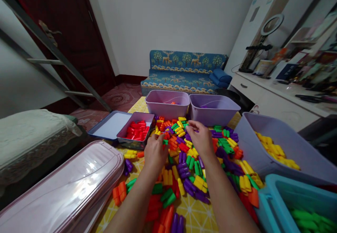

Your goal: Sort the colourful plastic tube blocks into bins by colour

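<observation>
On the table (191, 212), coloured blocks (184, 168) lie loose and mixed. Over them, the left hand (155, 150) and the right hand (201, 138) are curled narrow; whether they hold a block, I cannot tell. Pinching one block by its sides seems best. Farther, two purple bins (214, 116) hide most of their inside.

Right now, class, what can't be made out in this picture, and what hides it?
All in the head view:
Left hand: its grip, hidden behind its own back.
Right hand: whether it pinches anything; too small and blurred.
Far-right lilac bin: its floor, hidden by its front wall.
Turquoise bin: partly cut off by the right and bottom edges.
White dresser: small items on top, blurred.
</observation>
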`<state>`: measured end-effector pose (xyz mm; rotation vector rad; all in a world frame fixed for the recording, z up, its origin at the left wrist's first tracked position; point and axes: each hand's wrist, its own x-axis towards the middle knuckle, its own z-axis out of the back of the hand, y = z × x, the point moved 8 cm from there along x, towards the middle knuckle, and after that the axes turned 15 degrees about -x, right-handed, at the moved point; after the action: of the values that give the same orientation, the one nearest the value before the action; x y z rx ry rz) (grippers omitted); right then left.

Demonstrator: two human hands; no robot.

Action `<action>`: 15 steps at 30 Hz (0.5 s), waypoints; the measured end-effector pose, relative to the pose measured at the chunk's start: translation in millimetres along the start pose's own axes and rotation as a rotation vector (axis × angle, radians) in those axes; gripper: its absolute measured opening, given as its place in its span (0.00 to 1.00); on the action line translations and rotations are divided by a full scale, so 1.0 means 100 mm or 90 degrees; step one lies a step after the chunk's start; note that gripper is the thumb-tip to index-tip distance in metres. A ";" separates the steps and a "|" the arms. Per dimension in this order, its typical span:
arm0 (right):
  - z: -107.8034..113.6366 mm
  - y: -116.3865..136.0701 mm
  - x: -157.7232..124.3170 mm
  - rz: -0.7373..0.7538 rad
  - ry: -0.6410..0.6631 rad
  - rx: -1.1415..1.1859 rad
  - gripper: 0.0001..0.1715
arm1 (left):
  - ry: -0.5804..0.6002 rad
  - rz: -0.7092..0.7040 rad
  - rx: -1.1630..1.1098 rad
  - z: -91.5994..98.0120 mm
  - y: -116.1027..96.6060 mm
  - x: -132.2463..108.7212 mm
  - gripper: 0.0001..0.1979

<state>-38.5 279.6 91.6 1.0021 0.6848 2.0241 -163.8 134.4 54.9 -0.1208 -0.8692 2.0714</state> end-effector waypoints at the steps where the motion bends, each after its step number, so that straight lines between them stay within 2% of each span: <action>1: 0.01 -0.08 -0.08 0.013 0.020 -0.077 0.18 | 0.006 0.027 0.032 0.02 0.00 -0.01 0.21; 4: -0.02 -0.25 -0.27 0.036 0.107 -0.275 0.16 | 0.059 0.076 0.083 0.00 -0.02 -0.06 0.27; 7: -0.07 -0.25 -0.41 0.039 0.167 -0.421 0.20 | 0.079 0.086 0.097 -0.04 -0.02 -0.09 0.31; 9: -0.11 -0.18 -0.49 0.040 0.181 -0.477 0.27 | 0.085 0.051 0.073 -0.10 -0.02 -0.08 0.33; 11: -0.16 -0.12 -0.56 0.044 0.188 -0.494 0.33 | 0.102 -0.021 0.016 -0.18 -0.04 -0.05 0.34; 13: -0.22 -0.08 -0.61 0.053 0.197 -0.480 0.38 | 0.112 -0.088 -0.044 -0.26 -0.05 -0.04 0.32; 15: -0.27 -0.07 -0.63 0.064 0.207 -0.444 0.41 | 0.113 -0.120 -0.082 -0.31 -0.03 -0.02 0.28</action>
<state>-33.0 228.5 45.2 0.3054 0.0498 2.2873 -149.1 150.4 33.2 -0.2773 -0.8696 1.8010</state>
